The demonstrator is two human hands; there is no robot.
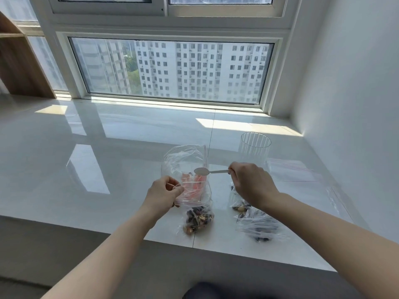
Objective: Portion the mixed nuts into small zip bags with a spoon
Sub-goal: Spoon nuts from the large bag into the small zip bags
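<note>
No readable text, labels or numbers anywhere.

The desk [108,147] is done in glossy white, with pale window reflections seen across it. The zip bag [185,169] is clear, edged with a thin red line at the seal, and something orange-pink is seen through it. The nuts [198,219] are mixed dark brown, black and tan. The spoon [203,171] is white. The cup [254,147] is clear, ribbed with vertical lines.

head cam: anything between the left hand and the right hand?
Head view: the large clear zip bag the left hand pinches, and the spoon bowl held by the right hand.
</note>
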